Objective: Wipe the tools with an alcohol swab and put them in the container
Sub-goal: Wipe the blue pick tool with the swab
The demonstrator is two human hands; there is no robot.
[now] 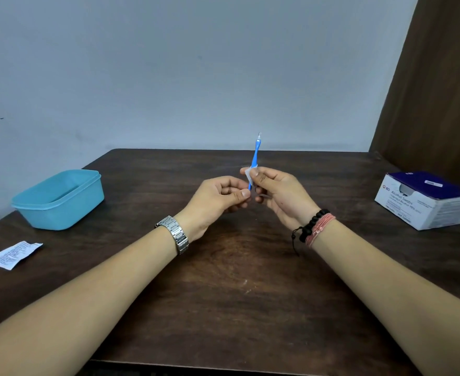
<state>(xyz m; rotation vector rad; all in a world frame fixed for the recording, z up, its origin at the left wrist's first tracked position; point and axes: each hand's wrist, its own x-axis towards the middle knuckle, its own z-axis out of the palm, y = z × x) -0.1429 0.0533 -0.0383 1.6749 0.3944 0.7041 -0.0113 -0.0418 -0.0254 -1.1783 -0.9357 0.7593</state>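
You hold a slim blue plastic tool with a small metal tip (254, 158) upright above the middle of the dark brown wooden table (223, 280), its tip pointing up toward the pale wall. Your left hand (218, 198) pinches the tool's lower end between thumb and curled fingers. Your right hand (279, 192) pinches a small white alcohol swab (248, 175) around the blue shaft, just above your left hand's grip, thumb pressing the swab against the tool. A thin grey piece shows under your right fingers; you cannot tell what it is. A silver metal watch (176, 234) sits on your left wrist, black bead and pink thread bracelets (314, 226) on your right. The light blue plastic container (60, 200) stands open at the table's far left, well apart from your hands. A torn white printed swab wrapper (13, 255) lies near the left edge, in front of the container. A white and purple cardboard box of alcohol swabs (426, 202) rests at the far right
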